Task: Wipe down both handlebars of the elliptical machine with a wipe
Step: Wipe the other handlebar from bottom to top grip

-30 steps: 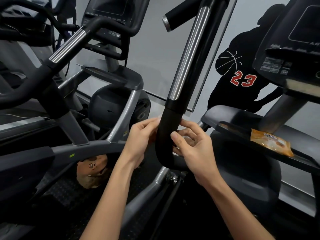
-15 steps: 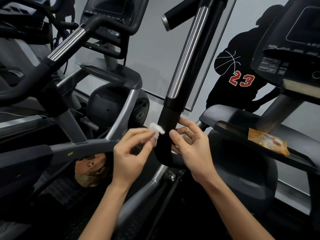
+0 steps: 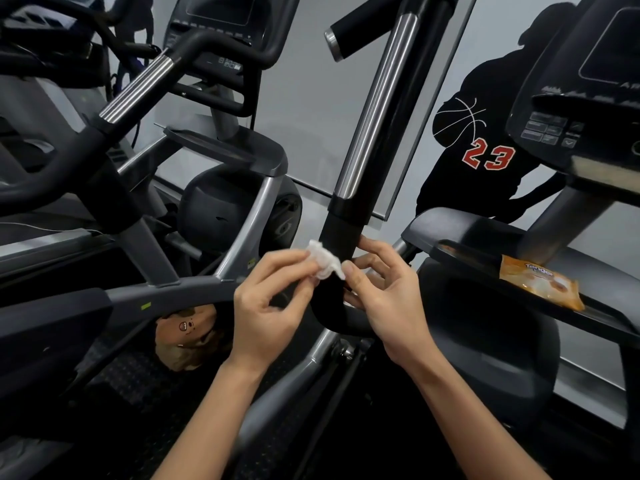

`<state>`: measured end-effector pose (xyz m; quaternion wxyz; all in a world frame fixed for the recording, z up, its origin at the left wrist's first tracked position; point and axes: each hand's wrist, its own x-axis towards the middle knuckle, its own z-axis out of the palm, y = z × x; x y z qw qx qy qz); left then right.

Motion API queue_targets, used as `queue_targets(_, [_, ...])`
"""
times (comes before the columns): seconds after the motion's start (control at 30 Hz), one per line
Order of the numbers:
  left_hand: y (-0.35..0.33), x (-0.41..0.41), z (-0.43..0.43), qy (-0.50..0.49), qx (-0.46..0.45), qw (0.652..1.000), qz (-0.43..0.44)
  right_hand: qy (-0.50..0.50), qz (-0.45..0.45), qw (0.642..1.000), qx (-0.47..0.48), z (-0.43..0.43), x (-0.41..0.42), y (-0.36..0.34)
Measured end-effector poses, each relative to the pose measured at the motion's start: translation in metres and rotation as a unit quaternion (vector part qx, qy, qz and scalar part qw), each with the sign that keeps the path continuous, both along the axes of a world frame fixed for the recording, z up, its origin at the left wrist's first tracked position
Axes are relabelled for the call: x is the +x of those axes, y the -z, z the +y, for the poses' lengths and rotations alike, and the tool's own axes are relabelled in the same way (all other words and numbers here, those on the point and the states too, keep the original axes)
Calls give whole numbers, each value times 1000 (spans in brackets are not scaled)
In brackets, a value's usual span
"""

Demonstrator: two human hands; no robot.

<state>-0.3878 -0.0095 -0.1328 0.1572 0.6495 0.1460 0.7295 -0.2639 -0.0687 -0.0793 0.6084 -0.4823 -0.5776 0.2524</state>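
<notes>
Holding crumpled wipe (image 3: 323, 263) against black lower sleeve of handlebar (image 3: 343, 226): left hand (image 3: 273, 303) pinches wipe in fingertips; right hand (image 3: 388, 299) curls behind handlebar, thumb touching wipe edge. Advised: spread wipe flat, wrap handlebar, stroke full length, chrome section (image 3: 377, 109) included.

A crumpled white wipe (image 3: 323, 261) at the black lower section of the upright chrome-striped handlebar (image 3: 375, 109)

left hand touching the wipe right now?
Touching. The head view shows the left hand pinching the crumpled white wipe between thumb and fingertips, in front of the handlebar.
</notes>
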Motion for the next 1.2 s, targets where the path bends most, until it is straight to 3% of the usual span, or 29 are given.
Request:
queue_targets(0.27, [-35, 6, 6, 13, 22, 1000, -3, -5, 23, 1000, -6, -3, -2, 1])
queue_targets(0.53, [14, 2, -6, 98, -102, 989, -51, 17, 2, 1000, 2, -4, -4, 1])
queue_targets(0.7, [-11, 1, -1, 137, -123, 982, -52, 32, 10, 999, 22, -5, -9, 5])
queue_targets(0.8, [-40, 4, 4, 185, -185, 963, -72, 43, 18, 998, 36, -5, -12, 9])
queue_targets(0.9, [-49, 7, 11, 258, -272, 922, -94, 65, 17, 997, 38, -5, -16, 12])
queue_targets(1.0, [-40, 4, 18, 316, -327, 889, -58, 87, 9, 995, 46, -7, -22, 14])
queue_targets(1.2, [-31, -11, 21, 321, -342, 883, 16, 112, 23, 992, 50, -10, -30, 15])
